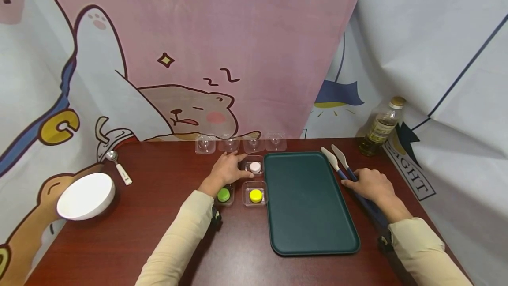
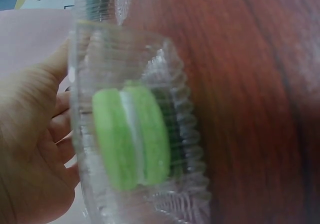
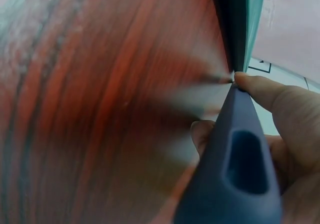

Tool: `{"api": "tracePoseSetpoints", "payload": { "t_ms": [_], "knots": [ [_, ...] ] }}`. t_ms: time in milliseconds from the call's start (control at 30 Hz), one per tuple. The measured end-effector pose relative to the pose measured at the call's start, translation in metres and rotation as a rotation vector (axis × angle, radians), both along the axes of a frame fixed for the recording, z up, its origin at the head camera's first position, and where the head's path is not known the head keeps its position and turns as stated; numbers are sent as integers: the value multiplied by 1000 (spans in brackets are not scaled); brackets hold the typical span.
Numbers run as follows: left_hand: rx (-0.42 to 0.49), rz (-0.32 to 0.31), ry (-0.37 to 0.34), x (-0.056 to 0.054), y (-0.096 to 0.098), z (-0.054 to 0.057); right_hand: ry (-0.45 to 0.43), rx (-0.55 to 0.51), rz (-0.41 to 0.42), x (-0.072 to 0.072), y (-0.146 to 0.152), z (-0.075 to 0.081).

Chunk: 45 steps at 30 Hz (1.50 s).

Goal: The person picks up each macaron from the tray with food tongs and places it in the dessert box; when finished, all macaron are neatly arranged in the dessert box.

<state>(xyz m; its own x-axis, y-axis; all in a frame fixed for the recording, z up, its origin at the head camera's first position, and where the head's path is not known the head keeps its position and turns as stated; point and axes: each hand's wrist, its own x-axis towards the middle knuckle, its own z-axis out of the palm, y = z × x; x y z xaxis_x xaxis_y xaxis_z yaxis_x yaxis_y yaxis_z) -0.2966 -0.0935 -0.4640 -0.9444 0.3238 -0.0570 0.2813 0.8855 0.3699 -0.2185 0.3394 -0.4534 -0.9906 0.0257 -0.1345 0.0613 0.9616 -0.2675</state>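
My left hand [image 1: 227,170] reaches over the small clear boxes, thumb and forefinger spread at the near and far edges of the box with a pale pink macaron [image 1: 255,167]. Close by the wrist, a green macaron [image 2: 132,136] sits in its own clear plastic box [image 2: 120,39]. A yellow macaron [image 1: 255,196] is in another box, nearer me. Beside the dark green tray [image 1: 309,206], my right hand [image 1: 371,184] grips the blue handle [image 3: 230,184] of long tongs; their two pale tips [image 1: 330,157] point to the back. The left hand's other fingers are partly hidden.
Several clear lids [image 1: 205,144] line the back edge of the table [image 1: 151,224]. A white bowl [image 1: 86,196] and a scoop with a white handle [image 1: 124,174] lie at the left. An oil bottle [image 1: 378,129] stands in the back right corner, close to the printed cloth.
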Motion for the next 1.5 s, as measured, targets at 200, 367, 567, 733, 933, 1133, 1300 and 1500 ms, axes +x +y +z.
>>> {"api": "tracePoseSetpoints", "payload": {
  "t_ms": [200,367,567,733,933,1133,1300,1500],
  "knots": [
    [3,-2,7,-1,0,0,3,-10,4,0,-1,-2],
    [2,-3,1,0,0,0,10,-13,3,1,-1,-3],
    [-8,5,-2,2,1,0,3,-16,3,3,-2,-5],
    [-3,11,-7,4,2,-1,7,19,0,5,-1,-6],
    [3,11,4,3,1,-1,24,45,13,4,-1,-3],
    [-6,1,11,2,0,-1,15,45,16,3,-2,0],
    [-14,-6,17,2,0,-1,13,37,14,2,0,0],
    [-22,-9,19,1,1,0,44,13,16,-1,5,3]
  ]
}}
